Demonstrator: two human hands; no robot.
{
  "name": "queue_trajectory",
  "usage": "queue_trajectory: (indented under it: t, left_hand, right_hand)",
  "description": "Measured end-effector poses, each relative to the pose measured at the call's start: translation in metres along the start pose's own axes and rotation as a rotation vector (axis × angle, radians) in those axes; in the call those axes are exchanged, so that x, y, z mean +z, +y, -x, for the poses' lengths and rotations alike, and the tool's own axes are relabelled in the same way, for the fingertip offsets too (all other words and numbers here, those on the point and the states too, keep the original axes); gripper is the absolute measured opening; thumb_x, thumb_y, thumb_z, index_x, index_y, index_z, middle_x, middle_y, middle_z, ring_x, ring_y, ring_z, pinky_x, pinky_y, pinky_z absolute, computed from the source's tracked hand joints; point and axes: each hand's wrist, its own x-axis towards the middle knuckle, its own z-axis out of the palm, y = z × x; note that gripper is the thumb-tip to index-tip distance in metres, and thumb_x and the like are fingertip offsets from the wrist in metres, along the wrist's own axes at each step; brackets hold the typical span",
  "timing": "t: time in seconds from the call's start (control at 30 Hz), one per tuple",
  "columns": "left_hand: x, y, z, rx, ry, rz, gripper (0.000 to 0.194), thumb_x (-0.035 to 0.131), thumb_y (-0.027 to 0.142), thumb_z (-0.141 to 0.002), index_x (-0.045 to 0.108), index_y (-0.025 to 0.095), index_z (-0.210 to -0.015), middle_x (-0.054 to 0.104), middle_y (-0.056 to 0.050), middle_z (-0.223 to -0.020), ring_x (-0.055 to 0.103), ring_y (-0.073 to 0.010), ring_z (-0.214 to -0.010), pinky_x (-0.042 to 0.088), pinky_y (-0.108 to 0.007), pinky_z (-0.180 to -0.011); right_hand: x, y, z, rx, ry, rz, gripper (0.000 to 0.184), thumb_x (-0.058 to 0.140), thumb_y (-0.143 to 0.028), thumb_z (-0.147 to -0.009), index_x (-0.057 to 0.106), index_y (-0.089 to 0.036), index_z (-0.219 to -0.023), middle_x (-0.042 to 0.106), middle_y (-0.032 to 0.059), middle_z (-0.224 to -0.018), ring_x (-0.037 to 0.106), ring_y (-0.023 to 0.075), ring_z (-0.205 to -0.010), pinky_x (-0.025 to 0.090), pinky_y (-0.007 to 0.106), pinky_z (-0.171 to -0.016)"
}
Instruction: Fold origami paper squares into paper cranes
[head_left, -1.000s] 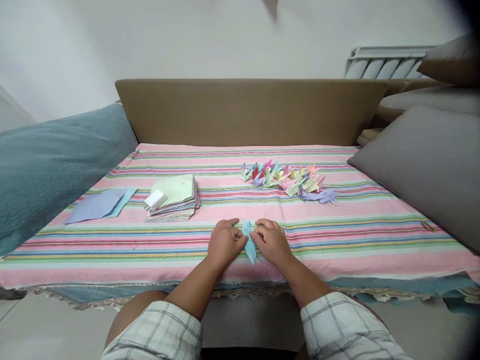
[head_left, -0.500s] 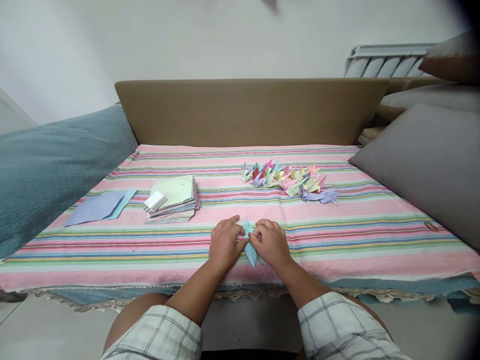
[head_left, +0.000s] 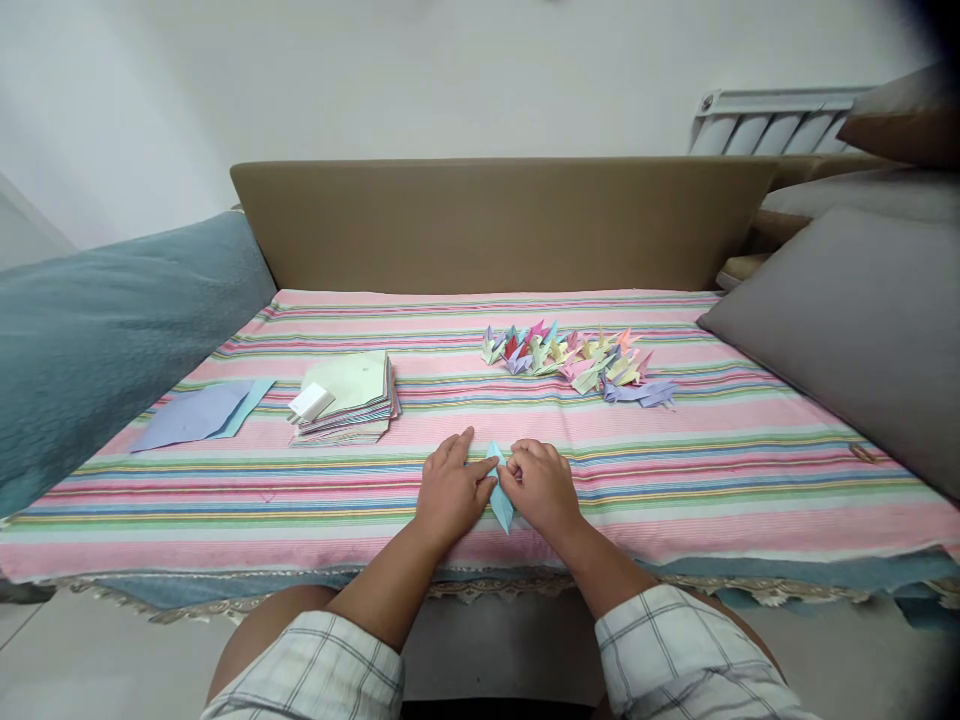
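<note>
A narrow light-blue piece of folded paper (head_left: 501, 508) with pointed ends lies on the striped cloth in front of me. My left hand (head_left: 454, 485) is spread at its left side, with the index finger stretched over the upper part and the thumb touching the left edge. On the other side my right hand (head_left: 541, 485) has its fingers curled, thumb and index finger closed on the paper's right edge. The hands partly cover the paper's middle, so its folds there are hard to see.
Several folded paper cranes (head_left: 581, 358) sit farther back, right of centre. To the left are a stack of coloured paper (head_left: 349, 395) with a white block (head_left: 310, 402) on it, and loose purple paper (head_left: 191, 415) over blue sheets. Cushions (head_left: 862, 320) border the right.
My left index finger has stretched out across the top of the blue paper, and the other left fingers have straightened. My right hand and the paper stay almost in place.
</note>
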Motion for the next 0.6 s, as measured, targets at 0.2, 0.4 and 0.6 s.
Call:
queue_trajectory:
  t: [0.2, 0.4, 0.6]
  left_hand:
    - [0.0001, -0.0011, -0.0013, -0.014, -0.027, -0.005, 0.031, 0.057, 0.038, -0.082, 0.065, 0.036, -0.112, 0.037, -0.004, -0.145, 0.032, -0.0339, -0.131, 0.032, -0.053, -0.103]
    - [-0.0014, -0.0003, -0.0035, -0.052, -0.064, 0.014, 0.033, 0.058, 0.039, -0.081, 0.064, 0.037, -0.113, 0.033, -0.003, -0.147, 0.03, -0.0335, -0.132, 0.031, -0.052, -0.104]
    - [-0.0053, 0.0024, -0.0053, -0.081, -0.107, 0.035, 0.041, 0.059, 0.038, -0.08, 0.058, 0.036, -0.121, 0.027, -0.005, -0.15, 0.026, -0.035, -0.134, 0.028, -0.054, -0.104]
  right_hand:
    - [-0.0026, -0.0003, 0.002, -0.001, 0.005, -0.025, 0.005, 0.057, -0.027, -0.08, 0.056, -0.022, -0.08, 0.062, 0.0022, -0.092, 0.051, 0.02, -0.089, 0.032, 0.032, -0.076]
    - [-0.0063, 0.0019, 0.0043, -0.048, -0.042, -0.027, 0.014, 0.052, -0.03, -0.086, 0.062, -0.023, -0.079, 0.062, 0.0032, -0.101, 0.052, 0.0202, -0.094, 0.033, 0.033, -0.079]
    - [-0.0099, 0.0063, 0.0037, -0.039, -0.098, -0.071, 0.014, 0.052, -0.026, -0.085, 0.066, -0.025, -0.082, 0.063, 0.0027, -0.106, 0.052, 0.0204, -0.098, 0.035, 0.033, -0.083]
